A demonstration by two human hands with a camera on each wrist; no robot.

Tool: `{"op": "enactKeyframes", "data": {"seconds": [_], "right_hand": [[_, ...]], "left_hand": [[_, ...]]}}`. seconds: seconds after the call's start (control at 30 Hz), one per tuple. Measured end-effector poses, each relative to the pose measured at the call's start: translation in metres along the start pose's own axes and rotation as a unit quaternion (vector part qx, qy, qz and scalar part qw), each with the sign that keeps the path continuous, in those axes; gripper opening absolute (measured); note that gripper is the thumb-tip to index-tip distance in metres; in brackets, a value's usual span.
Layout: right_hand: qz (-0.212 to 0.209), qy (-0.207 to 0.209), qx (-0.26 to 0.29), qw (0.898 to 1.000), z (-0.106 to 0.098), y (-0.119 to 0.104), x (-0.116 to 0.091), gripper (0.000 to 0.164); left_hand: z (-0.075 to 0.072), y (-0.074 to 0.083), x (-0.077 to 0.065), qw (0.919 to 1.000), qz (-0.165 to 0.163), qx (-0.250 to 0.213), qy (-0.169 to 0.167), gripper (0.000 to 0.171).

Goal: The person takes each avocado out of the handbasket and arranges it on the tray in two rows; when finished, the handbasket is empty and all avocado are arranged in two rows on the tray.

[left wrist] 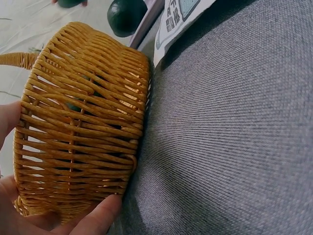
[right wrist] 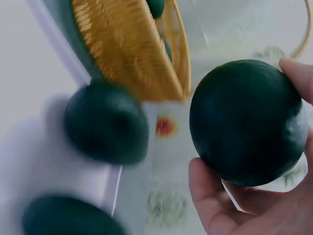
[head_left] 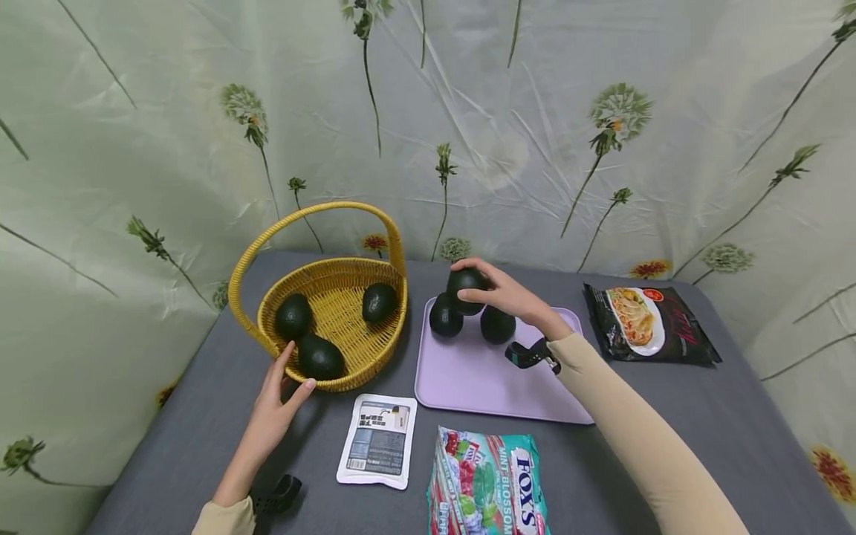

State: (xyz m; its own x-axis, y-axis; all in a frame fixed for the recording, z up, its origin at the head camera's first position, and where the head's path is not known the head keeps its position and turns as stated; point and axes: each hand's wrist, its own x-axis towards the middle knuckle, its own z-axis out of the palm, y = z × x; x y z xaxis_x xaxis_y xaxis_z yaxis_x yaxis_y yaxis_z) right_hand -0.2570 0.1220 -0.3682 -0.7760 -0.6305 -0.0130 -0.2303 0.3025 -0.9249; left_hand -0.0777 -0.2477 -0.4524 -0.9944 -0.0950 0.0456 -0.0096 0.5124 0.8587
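Note:
My right hand (head_left: 511, 295) holds a dark green avocado (head_left: 467, 290) above the lilac tray (head_left: 495, 383), fingers and thumb round its sides; the right wrist view shows the same avocado (right wrist: 247, 122) large and close. Two other avocados lie on the tray, a left one (head_left: 444, 318) and a right one (head_left: 498, 325). To the left, my left hand (head_left: 270, 409) grips the near-left side of a yellow wicker basket (head_left: 341, 331). Inside it are three avocados, one at the left (head_left: 293, 317), one near the front (head_left: 321, 358) and one at the right (head_left: 380, 303).
A white printed pouch (head_left: 378, 441) lies in front of the basket and tray. Nearer me is a FOX'S candy bag (head_left: 488, 483). Right of the tray lies a black noodle packet (head_left: 652, 325). The basket's tall handle (head_left: 321, 209) arches over it; a floral curtain (head_left: 495, 148) hangs behind the table.

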Motion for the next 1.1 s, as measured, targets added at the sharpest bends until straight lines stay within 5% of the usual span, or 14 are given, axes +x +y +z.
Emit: {"op": "enactKeyframes", "data": {"seconds": [0.37,0.6,1.1], "right_hand": [[0.048,0.050,-0.031,0.997,-0.053,0.043,-0.067,0.051],[0.103,0.078,-0.041,0.991,-0.068,0.064,-0.101,0.054],[0.137,0.093,-0.185,0.969,-0.059,0.093,-0.113,0.060]], "left_hand": [[0.000,0.000,0.000,1.0000,0.005,0.003,0.007,0.072],[0.001,0.000,-0.001,0.9999,0.005,0.004,0.009,0.072],[0.002,0.000,0.000,0.9999,0.005,0.004,0.009,0.073]]}}
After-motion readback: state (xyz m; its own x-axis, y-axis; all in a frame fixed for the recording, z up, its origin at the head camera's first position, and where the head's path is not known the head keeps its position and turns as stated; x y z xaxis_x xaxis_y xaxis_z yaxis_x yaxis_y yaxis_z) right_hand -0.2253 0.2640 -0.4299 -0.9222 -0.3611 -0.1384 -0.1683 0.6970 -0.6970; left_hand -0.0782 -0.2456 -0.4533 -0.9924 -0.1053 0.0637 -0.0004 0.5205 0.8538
